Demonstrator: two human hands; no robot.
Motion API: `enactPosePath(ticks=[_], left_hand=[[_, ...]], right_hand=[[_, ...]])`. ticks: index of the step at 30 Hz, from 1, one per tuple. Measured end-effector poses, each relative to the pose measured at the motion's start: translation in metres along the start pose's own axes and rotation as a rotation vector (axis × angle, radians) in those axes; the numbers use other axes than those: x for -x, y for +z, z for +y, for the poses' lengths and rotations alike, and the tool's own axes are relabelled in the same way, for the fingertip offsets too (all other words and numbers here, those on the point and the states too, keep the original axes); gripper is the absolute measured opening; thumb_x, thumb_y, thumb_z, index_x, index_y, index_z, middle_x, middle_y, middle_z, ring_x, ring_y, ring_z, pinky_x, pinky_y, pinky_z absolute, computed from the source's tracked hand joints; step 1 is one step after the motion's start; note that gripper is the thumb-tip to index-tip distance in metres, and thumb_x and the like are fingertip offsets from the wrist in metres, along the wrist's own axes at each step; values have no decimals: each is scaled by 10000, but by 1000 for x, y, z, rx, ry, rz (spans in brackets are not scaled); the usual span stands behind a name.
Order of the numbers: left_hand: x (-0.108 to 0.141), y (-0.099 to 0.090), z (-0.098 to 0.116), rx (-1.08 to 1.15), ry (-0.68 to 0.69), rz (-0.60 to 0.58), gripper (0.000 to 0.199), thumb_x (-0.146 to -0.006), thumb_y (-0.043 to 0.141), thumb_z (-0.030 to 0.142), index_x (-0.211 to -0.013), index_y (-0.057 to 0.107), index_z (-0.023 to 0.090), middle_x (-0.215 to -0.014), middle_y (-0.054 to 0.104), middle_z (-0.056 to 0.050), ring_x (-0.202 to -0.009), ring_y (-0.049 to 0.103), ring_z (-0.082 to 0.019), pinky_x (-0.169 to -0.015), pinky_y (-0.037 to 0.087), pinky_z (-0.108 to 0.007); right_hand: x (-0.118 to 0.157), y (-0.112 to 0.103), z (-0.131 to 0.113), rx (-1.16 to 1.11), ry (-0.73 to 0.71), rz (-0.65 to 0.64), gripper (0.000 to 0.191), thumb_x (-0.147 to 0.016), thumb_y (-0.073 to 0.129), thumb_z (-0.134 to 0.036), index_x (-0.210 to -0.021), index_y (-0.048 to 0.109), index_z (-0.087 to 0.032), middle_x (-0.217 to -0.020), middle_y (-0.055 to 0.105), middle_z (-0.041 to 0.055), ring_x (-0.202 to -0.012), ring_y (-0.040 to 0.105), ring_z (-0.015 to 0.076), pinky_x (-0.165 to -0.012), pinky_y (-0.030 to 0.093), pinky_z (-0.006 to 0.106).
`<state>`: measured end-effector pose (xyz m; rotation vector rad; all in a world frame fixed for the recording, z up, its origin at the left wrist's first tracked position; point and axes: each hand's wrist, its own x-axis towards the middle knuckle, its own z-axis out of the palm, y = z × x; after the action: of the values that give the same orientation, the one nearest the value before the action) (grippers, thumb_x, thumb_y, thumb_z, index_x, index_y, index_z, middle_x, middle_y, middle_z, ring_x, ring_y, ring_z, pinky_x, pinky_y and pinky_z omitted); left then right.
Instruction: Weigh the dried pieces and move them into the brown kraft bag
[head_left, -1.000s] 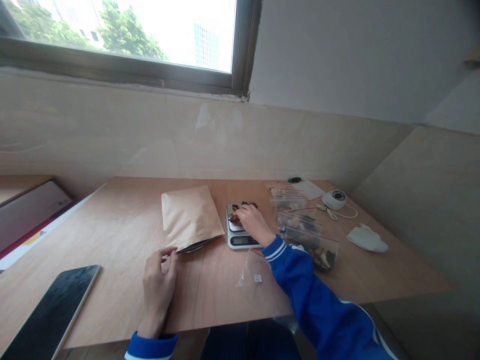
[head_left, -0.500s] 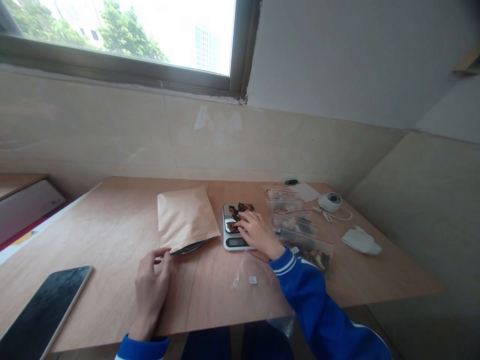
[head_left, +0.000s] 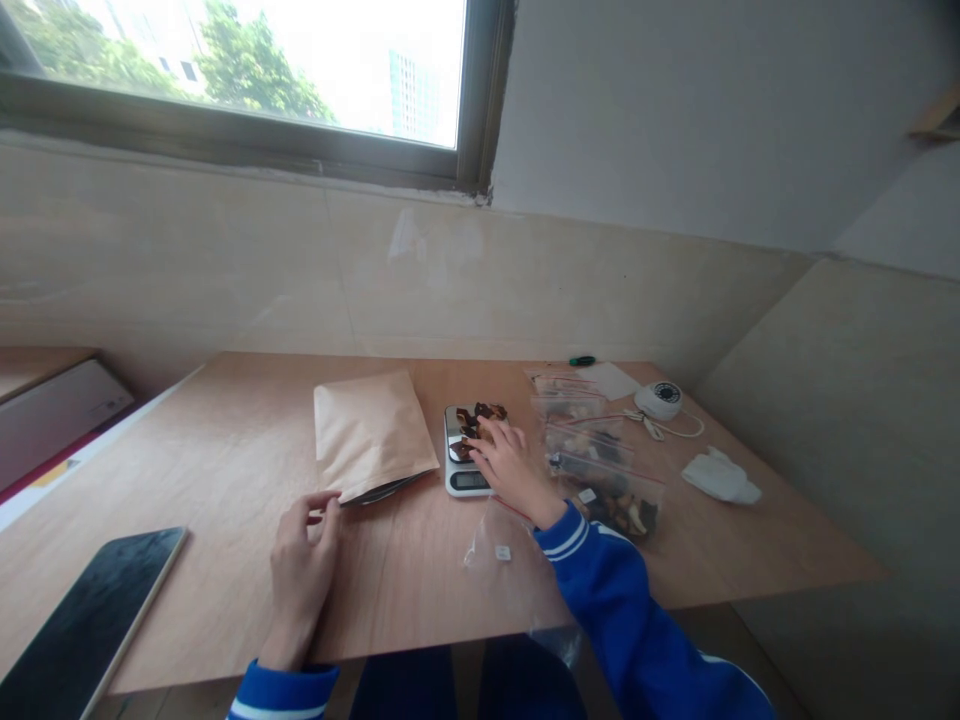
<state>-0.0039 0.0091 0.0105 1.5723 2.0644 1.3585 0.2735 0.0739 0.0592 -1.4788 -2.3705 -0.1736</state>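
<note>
A white digital scale (head_left: 469, 480) stands mid-table, with several dark brown dried pieces (head_left: 465, 422) on its plate. My right hand (head_left: 514, 465) reaches over the scale, its fingers spread and touching the pieces. Left of the scale lies a brown paper pouch (head_left: 375, 430), its dark mouth slightly open toward me. At the pouch's near left corner, my left hand (head_left: 304, 560) has thumb and fingers closed on the edge. A clear plastic bag (head_left: 484, 550) with a small white label lies below the scale, partly under my right sleeve.
Filled zip bags (head_left: 622, 505) lie in a row right of the scale. Farther right are a white dome camera (head_left: 660, 400) with its cable and a crumpled tissue (head_left: 721, 477). A green-handled tool (head_left: 582, 361) lies at the back, a tablet (head_left: 90, 610) at the front left.
The view has shifted very slightly. My right fingers have moved a little over the brown pieces; my left hand stays at the pouch corner.
</note>
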Motion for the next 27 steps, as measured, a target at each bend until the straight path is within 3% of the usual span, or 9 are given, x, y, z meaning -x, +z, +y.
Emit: enactPosePath(ticks=[5,12,19,24,27], left_hand=[[-1,0,-1,-13,-22,-6,292,-817,473,465,-890,599,212,-921,638,-48,-759,599,-192,-683,476,-328],[-1,0,-1,-25,9,6,276,-816,473,452,-874,597,212,-911,637,-51,-749,591,-196,-703,473,-334],[-3,3,-2,-126,262,34,271,-852,441,422,-893,606,210,-882,644,-65,-885,562,-243,-839,407,-388],[-3,12,0,-264,295,2,265,-837,492,385,-1033,599,244,-1140,620,-68,-1039,529,-266,-902,345,-409],[-4,14,-2,-314,280,-14,282,-842,490,362,-1076,586,238,-1196,602,-79,-1058,527,-273,-886,350,-399]], right_hand=[[0,7,0,-11,46,-26,366,-959,392,-340,-1230,577,-176,-1429,400,159,-1271,371,307,-1001,312,503],[29,7,7,-163,156,176,340,-957,344,-234,-1202,580,-244,-1358,463,90,-1178,443,244,-982,333,429],[65,14,25,-271,220,280,310,-896,374,-141,-1030,641,-226,-1165,560,86,-1029,518,227,-920,379,412],[77,26,24,-288,198,323,309,-859,389,-90,-928,660,-221,-1081,599,76,-964,544,220,-885,398,401],[80,30,24,-293,181,334,318,-841,395,-59,-883,669,-216,-1044,614,75,-941,553,217,-872,412,394]])
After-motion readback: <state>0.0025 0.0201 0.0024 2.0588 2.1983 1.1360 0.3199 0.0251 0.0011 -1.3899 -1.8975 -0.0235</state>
